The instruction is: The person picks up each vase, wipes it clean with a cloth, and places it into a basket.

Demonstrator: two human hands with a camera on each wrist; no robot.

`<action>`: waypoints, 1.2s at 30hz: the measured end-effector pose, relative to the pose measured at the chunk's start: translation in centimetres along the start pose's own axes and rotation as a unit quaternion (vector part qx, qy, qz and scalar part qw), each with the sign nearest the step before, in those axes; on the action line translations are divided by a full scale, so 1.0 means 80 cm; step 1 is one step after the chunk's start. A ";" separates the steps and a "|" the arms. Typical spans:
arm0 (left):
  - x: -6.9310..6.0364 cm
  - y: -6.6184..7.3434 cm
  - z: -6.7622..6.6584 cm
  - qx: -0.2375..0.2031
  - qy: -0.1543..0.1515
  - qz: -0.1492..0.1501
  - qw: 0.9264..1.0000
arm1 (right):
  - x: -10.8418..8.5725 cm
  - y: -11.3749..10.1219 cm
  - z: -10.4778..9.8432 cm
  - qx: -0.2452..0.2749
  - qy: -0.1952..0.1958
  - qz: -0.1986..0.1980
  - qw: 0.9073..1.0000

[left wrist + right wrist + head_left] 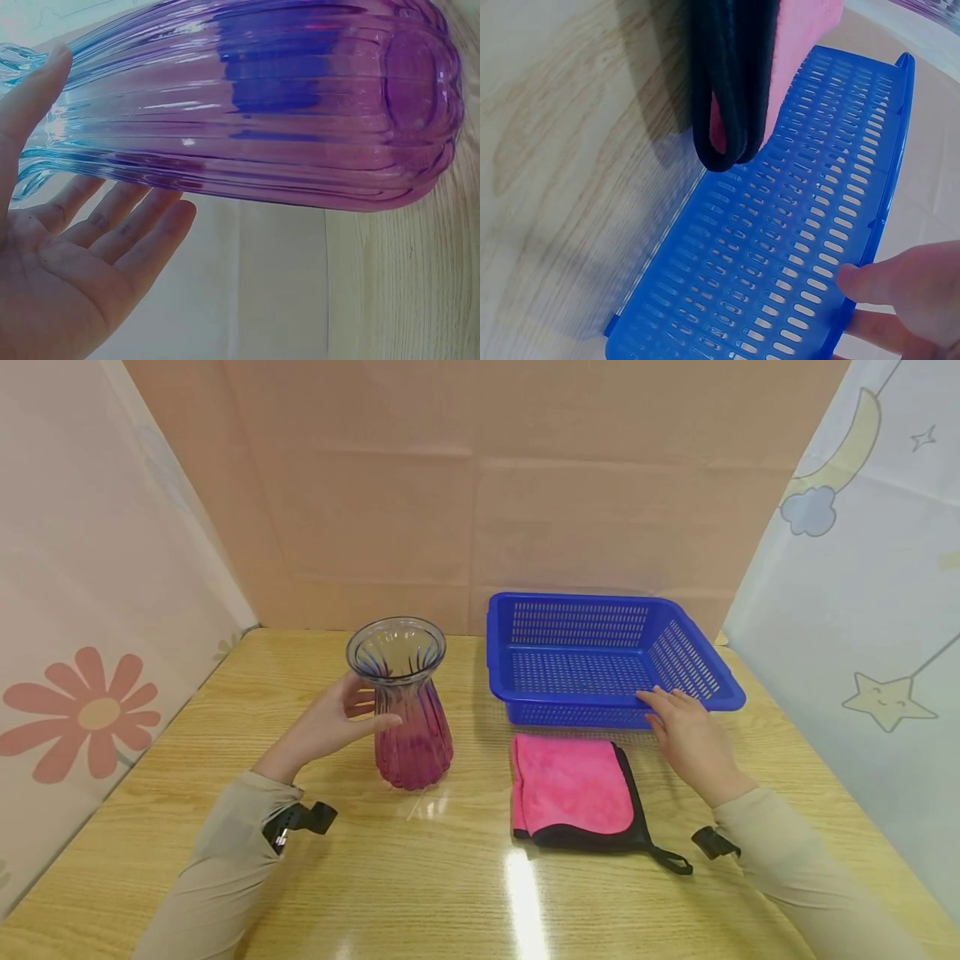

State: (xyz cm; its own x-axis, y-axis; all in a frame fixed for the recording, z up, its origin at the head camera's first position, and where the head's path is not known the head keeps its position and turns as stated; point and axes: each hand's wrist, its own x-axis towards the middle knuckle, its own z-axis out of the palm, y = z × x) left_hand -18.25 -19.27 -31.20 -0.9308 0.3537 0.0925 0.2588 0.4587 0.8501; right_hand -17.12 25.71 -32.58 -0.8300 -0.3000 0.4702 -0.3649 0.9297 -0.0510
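Note:
A glass vase (414, 739), clear at the flared rim and pink-purple below, stands upright on the table. My left hand (330, 720) is at its neck, thumb in front and fingers along the left side. In the left wrist view those fingers (127, 232) are fairly straight and loose; firm contact cannot be made out. The blue plastic basket (570, 700), with slotted walls, sits to the vase's right. On its front rim near the right corner, my right hand (693, 739) pinches the edge, thumb outside and fingers over the top, as the right wrist view shows.
A folded pink cloth (576, 785) with black edging and a hanging loop lies in front of the basket. The wood-grain table (420, 877) meets a tan backdrop (360, 510) behind, with patterned sheets on both sides.

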 end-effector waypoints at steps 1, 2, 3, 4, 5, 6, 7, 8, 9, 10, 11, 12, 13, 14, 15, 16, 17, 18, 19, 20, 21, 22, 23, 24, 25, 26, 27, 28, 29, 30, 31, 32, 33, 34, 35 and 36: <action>0.000 0.000 0.000 -0.001 0.001 0.001 1.000 | 0.000 0.000 0.000 0.000 0.000 0.001 1.000; 0.000 0.000 0.001 -0.003 0.001 0.002 1.000 | 0.000 0.000 0.000 0.000 0.000 0.002 1.000; 0.000 0.000 0.001 -0.005 0.001 0.003 1.000 | 0.001 0.001 0.000 0.000 0.000 0.003 1.000; -0.001 0.000 0.001 -0.007 0.001 0.003 1.000 | 0.001 0.001 0.000 0.000 0.000 0.003 1.000; -0.001 0.000 0.002 -0.009 0.000 0.004 1.000 | 0.001 0.001 0.000 0.000 0.000 0.004 1.000; -0.001 0.000 0.002 -0.010 0.000 0.005 1.000 | 0.001 0.001 0.000 0.001 0.001 0.004 1.000; 0.000 0.000 0.003 -0.012 -0.001 0.006 1.000 | 0.001 0.001 0.000 0.001 0.001 0.005 1.000; -0.001 0.000 0.004 -0.013 -0.002 0.008 1.000 | 0.002 0.001 0.000 0.001 0.001 0.005 1.000; -0.001 0.000 0.004 -0.014 -0.003 0.010 1.000 | 0.002 0.001 0.000 0.001 0.001 0.005 1.000; -0.001 0.001 0.005 -0.015 -0.004 0.012 1.000 | 0.002 0.001 0.000 0.001 0.002 0.006 1.000; -0.001 0.001 0.006 -0.017 -0.005 0.016 1.000 | 0.002 0.001 0.000 0.002 0.002 0.006 1.000; -0.002 0.002 0.006 -0.017 -0.006 0.016 1.000 | 0.002 0.001 0.000 0.003 0.002 0.007 1.000; -0.002 0.002 0.007 -0.017 -0.007 0.018 1.000 | 0.002 0.000 0.000 0.004 0.002 0.009 1.000; -0.002 0.002 0.008 -0.015 -0.006 0.020 1.000 | 0.003 0.000 0.000 0.005 0.003 0.010 1.000; -0.003 0.002 0.008 -0.013 -0.005 0.021 1.000 | 0.003 0.000 0.000 0.006 0.003 0.012 1.000; -0.003 0.002 0.009 -0.010 -0.003 0.022 1.000 | 0.003 0.000 0.000 0.006 0.003 0.013 1.000; -0.004 0.002 0.010 -0.007 -0.002 0.022 1.000 | 0.003 -0.001 0.000 0.007 0.004 0.015 1.000; -0.005 0.002 0.010 -0.005 0.000 0.021 1.000 | 0.003 -0.001 0.000 0.007 0.005 0.016 1.000; -0.005 0.001 0.011 -0.003 0.003 0.021 1.000 | 0.003 -0.001 0.000 0.007 0.006 0.017 1.000; -0.005 0.001 0.013 0.001 0.004 0.021 1.000 | 0.003 -0.001 0.000 0.007 0.006 0.018 1.000; -0.006 0.001 0.014 0.004 0.006 0.020 1.000 | 0.004 -0.001 0.000 0.007 0.007 0.018 1.000; -0.006 0.000 0.015 0.006 0.008 0.020 1.000 | 0.004 -0.002 0.000 0.007 0.009 0.019 1.000; -0.006 0.000 0.016 0.010 0.009 0.020 1.000 | 0.004 -0.002 0.000 0.008 0.011 0.020 1.000; -0.006 -0.001 0.017 0.013 0.011 0.020 1.000 | 0.004 -0.002 0.001 0.008 0.012 0.020 1.000; -0.006 -0.002 0.018 0.017 0.012 0.021 1.000 | 0.004 -0.002 0.001 0.008 0.013 0.020 1.000; -0.005 -0.003 0.019 0.020 0.013 0.024 0.999 | 0.004 -0.002 0.001 0.009 0.016 0.019 1.000; -0.005 -0.004 0.020 0.022 0.014 0.025 0.999 | 0.004 -0.002 0.001 0.009 0.018 0.019 1.000; -0.004 -0.004 0.021 0.023 0.014 0.028 0.999 | 0.004 -0.002 0.001 0.010 0.020 0.018 1.000; -0.004 -0.006 0.022 0.022 0.013 0.031 0.999 | 0.004 -0.002 0.001 0.010 0.022 0.018 1.000; -0.003 -0.007 0.024 0.021 0.011 0.033 0.999 | 0.004 -0.002 0.001 0.010 0.023 0.018 1.000; -0.003 -0.008 0.025 0.021 0.008 0.034 0.999 | 0.004 -0.002 0.001 0.009 0.024 0.017 1.000; -0.002 -0.009 0.026 0.021 0.006 0.036 0.999 | 0.004 -0.003 0.002 0.009 0.025 0.018 0.999; -0.002 -0.011 0.028 0.020 0.003 0.039 0.999 | 0.004 -0.003 0.002 0.009 0.026 0.019 0.999; -0.002 -0.012 0.029 0.021 0.001 0.039 0.999 | 0.004 -0.003 0.002 0.008 0.026 0.019 0.999; -0.002 -0.013 0.031 0.023 -0.001 0.037 0.999 | 0.004 -0.003 0.002 0.008 0.027 0.019 0.999; -0.003 -0.013 0.032 0.026 -0.001 0.035 0.999 | 0.004 -0.003 0.002 0.008 0.027 0.019 0.999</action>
State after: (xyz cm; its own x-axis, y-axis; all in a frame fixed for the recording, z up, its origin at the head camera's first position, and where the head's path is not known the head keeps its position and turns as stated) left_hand -17.66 -17.74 -33.47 -0.9099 0.3871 0.1493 0.3356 0.4752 0.8134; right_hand -17.34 25.36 -32.59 -0.8194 -0.2517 0.5150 -0.3402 0.9366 -0.0835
